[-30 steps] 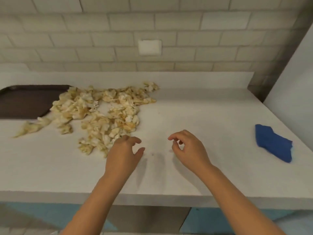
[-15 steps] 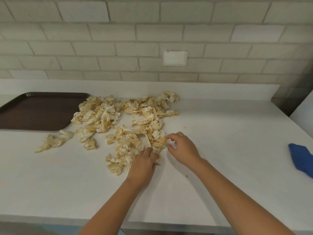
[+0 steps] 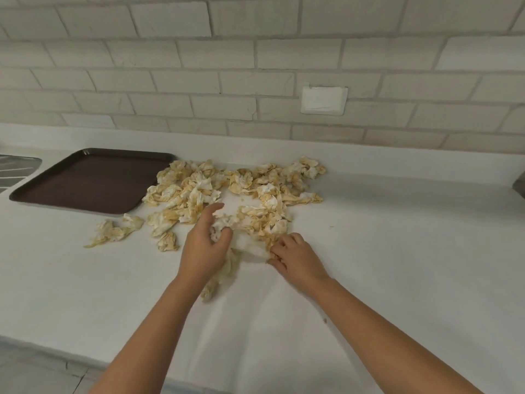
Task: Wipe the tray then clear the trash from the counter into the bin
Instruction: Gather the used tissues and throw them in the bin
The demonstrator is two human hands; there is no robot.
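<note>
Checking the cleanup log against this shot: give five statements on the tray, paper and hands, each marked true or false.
1. The brown tray holds the crumpled paper. False: the paper lies on the counter to its right.
2. The left hand grips a wad of paper. True.
3. The right hand holds a blue cloth. False: its curled fingers grip paper at the pile's near edge.
4. A white wall plate sits on the brick wall. True.
5. A bin stands on the counter. False: no bin is in view.

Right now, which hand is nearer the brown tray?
Left. The left hand grips crumpled napkins right of the brown tray; the right hand pinches napkins farther right.
</note>
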